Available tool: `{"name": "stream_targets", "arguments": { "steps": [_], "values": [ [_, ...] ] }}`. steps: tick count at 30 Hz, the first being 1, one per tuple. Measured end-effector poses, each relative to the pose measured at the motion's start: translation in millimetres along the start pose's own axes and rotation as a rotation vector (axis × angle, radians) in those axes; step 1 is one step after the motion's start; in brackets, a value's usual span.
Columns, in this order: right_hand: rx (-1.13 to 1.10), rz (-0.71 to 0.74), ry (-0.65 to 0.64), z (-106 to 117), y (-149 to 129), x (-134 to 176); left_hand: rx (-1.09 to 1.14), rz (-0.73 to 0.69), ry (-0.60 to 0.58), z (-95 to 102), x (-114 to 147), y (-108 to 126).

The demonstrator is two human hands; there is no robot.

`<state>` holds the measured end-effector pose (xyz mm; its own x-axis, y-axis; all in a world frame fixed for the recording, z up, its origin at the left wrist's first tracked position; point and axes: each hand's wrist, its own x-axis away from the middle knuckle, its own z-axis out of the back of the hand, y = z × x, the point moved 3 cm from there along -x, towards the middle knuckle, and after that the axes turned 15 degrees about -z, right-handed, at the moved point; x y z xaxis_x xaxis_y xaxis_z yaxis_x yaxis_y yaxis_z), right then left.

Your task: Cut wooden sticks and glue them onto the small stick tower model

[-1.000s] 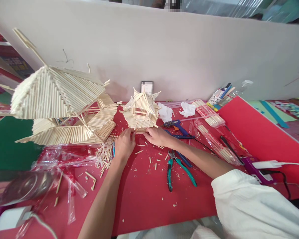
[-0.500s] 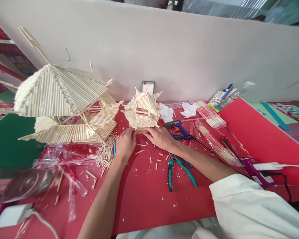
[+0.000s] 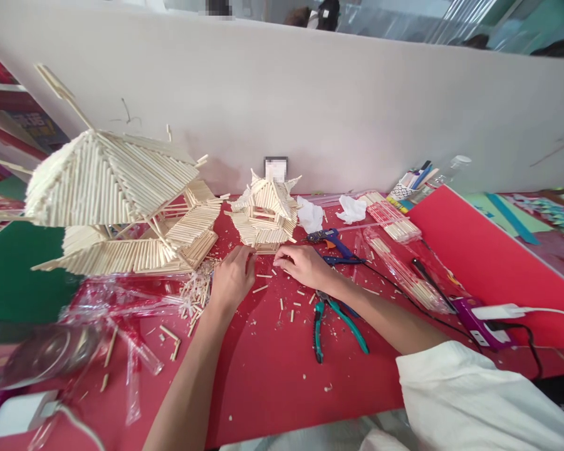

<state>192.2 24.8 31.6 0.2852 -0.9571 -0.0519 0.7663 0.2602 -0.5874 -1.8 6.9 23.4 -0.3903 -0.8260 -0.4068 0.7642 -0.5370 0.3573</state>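
A small pavilion model (image 3: 267, 235) built of pale wooden sticks stands in front of me, its tiered roof above a stick base. My left hand (image 3: 234, 275) is at the front left corner of that base. Its fingers reach forward, loosely apart, and I cannot tell whether the tips touch the model. Just off the base's front right side is my right hand (image 3: 303, 264), its fingers bent and apart from the model, with nothing visible in them. Short cut stick pieces (image 3: 282, 304) lie on the red tabletop (image 3: 263, 382) between my forearms.
A larger stick pavilion (image 3: 117, 181) stands at the left above plastic wrappers and scraps. To the right lie a blue glue gun (image 3: 333, 241), green-handled pliers (image 3: 341, 322), bagged sticks (image 3: 395, 216), crumpled tissues (image 3: 352, 209) and a purple power strip (image 3: 482, 322). A pale partition (image 3: 357, 106) rises behind.
My right hand has drawn back slightly from the small pavilion's base and its fingers have bent. My left hand stays by the front left corner. The camera view has shifted slightly.
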Motion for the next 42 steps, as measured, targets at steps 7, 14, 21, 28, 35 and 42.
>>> {"name": "stream_targets", "arguments": {
  "steps": [7,14,21,28,35,42],
  "values": [
    [-0.299,-0.095,-0.081,6,-7,8,0.032,-0.211,-0.246,-14.7,2,8],
    [-0.16,-0.016,0.114,15,11,13,0.427,-0.347,-0.321,13.2,3,-5],
    [-0.069,0.028,0.055,8,10,20,0.713,-0.225,-0.227,47.8,6,-13],
    [-0.266,-0.056,-0.099,2,-10,20,1.141,-0.219,-0.389,51.4,13,-8],
    [-0.609,-0.156,-0.308,-6,-21,25,1.243,-0.227,-0.814,37.8,17,26],
    [-0.273,0.032,-0.179,-17,-29,30,1.176,-0.272,-0.939,42.7,20,32]
  ]
}}
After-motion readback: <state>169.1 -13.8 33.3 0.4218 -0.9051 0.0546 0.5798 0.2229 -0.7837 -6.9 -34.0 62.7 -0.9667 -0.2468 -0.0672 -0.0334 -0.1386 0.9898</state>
